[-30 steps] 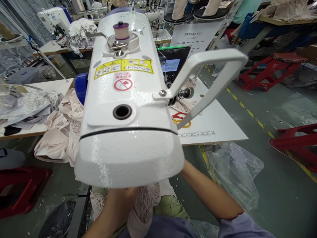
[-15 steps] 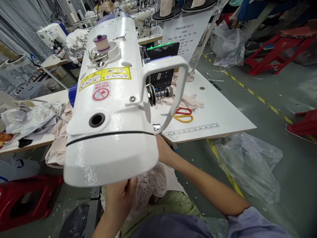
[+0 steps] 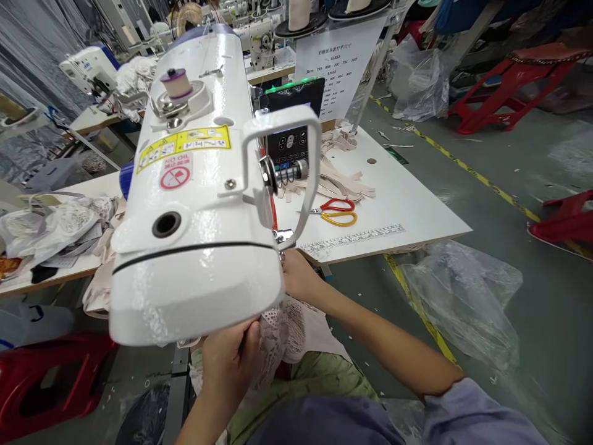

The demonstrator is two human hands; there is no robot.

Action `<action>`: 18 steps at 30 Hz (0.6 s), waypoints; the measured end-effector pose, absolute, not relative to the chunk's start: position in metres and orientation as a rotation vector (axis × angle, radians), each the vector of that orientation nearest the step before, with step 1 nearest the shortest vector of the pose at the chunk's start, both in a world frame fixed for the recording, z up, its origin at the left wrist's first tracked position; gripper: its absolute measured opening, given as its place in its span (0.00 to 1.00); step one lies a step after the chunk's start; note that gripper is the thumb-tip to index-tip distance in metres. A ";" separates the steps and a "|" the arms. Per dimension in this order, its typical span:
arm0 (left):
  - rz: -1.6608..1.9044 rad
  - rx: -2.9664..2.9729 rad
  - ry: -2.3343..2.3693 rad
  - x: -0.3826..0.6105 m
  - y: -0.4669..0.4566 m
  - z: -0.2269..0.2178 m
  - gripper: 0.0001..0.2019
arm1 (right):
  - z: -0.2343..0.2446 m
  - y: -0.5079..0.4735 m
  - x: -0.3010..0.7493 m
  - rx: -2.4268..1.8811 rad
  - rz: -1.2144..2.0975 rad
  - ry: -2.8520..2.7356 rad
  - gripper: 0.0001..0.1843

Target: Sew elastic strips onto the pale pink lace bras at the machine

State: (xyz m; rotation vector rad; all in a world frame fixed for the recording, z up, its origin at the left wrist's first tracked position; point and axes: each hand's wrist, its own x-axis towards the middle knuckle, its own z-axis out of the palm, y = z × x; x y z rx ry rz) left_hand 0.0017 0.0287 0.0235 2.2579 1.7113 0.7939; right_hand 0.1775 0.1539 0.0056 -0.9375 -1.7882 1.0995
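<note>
Now the right hand (image 3: 299,278), hidden under the machine (image 3: 194,204) a second ago, shows beside it at the desk's (image 3: 407,210) near edge, its grip impossible to tell, while the left hand (image 3: 231,361) stays closed on the lace (image 3: 278,334) below, seemingly feeding it under.

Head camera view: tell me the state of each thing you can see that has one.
black control panel, screen lit, green strip glowing.
purple-topped bobbin, wound with pale thread, seated on the winder.
red and yellow scissors, closed, flat on the white table.
pale lace fabric, bunched under the white sewing machine.
left hand, closed on the pale lace fabric.
right hand, under the machine, fingers hidden.
clear plastic bag, crumpled on the floor.
</note>
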 end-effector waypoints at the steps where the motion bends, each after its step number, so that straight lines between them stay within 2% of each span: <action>1: 0.803 2.264 1.709 0.002 0.029 0.023 0.14 | 0.006 0.154 0.178 -0.942 1.100 -1.790 0.06; 13: 0.970 2.166 1.701 -0.005 0.023 0.004 0.12 | 0.002 0.151 0.181 -0.954 1.036 -1.774 0.01; 18: 1.010 2.217 1.632 -0.005 0.027 0.000 0.12 | 0.002 0.147 0.179 -0.970 0.972 -1.782 0.04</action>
